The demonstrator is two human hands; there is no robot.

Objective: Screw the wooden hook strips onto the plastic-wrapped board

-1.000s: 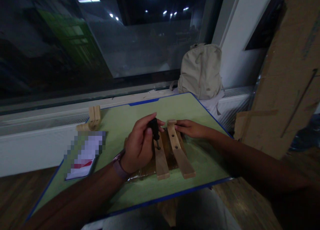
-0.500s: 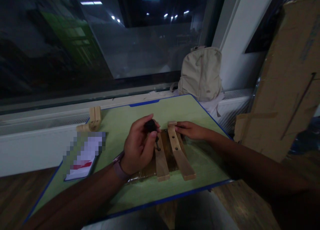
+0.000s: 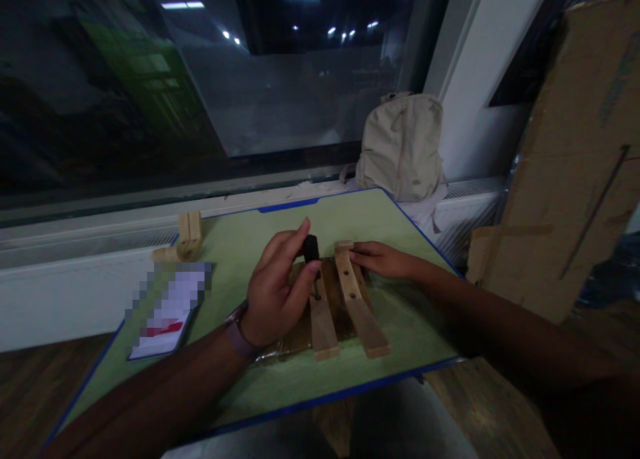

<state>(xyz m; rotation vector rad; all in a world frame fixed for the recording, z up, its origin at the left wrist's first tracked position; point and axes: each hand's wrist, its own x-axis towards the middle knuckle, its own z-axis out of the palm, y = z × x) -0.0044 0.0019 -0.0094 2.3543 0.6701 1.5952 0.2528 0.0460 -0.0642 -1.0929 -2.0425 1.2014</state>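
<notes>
My left hand [image 3: 280, 286], a watch band on its wrist, closes its thumb and fingers loosely about the black handle of a screwdriver [image 3: 311, 247]. The shaft slants down to a hole in the left wooden piece [image 3: 325, 332], partly hidden behind the hand. Beside it lies a second bent wooden piece [image 3: 357, 306] with two dark holes. The fingers of my right hand [image 3: 383, 259] grip this piece near its far end, some of them hidden behind it. Beneath both pieces is a brown sheet with a shiny, clear wrapping [image 3: 290, 344].
The pieces lie on a green table [image 3: 240, 399] with a blue edge. A phone [image 3: 175, 312] with a blurred screen rests at the left, near small wooden parts [image 3: 190, 236]. Behind stand a beige backpack [image 3: 403, 146] and, at the right, a large cardboard sheet [image 3: 565, 159].
The screwdriver handle has turned more upright and shifted slightly right. My left fingers have loosened and extended upward. My right hand stays in place.
</notes>
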